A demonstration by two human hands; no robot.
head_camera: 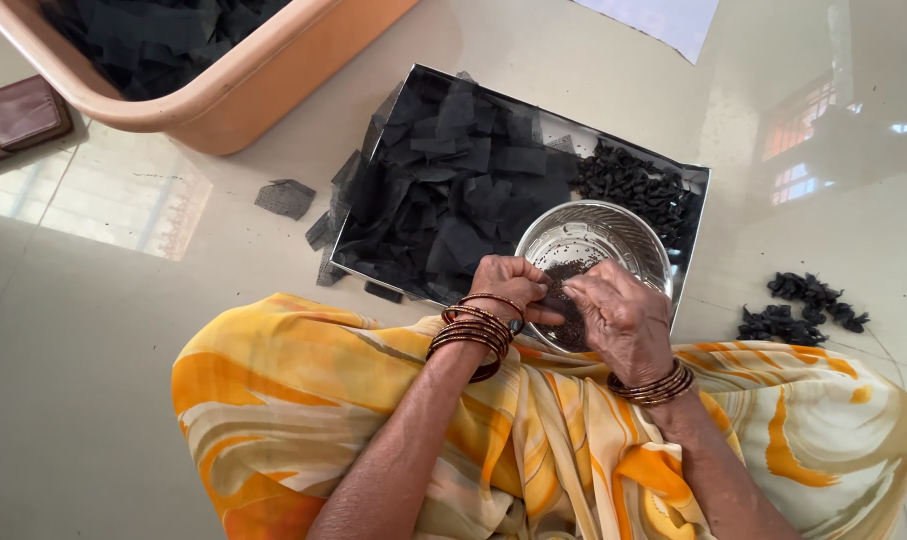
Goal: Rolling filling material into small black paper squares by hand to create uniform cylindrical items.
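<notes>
Your left hand (509,283) and right hand (619,318) meet over the near rim of the steel bowl (614,232), fingertips pressed together, pinching a small black piece (555,290) between them; what it is cannot be told. The bowl holds dark seeds (571,322) and sits in the tray (696,178), near its right end. Black squares (454,190) fill the tray's left; dark bundles (639,185) lie behind the bowl. More bundles (799,308) lie on the floor, right. An orange tub (244,95) of black squares stands beyond.
</notes>
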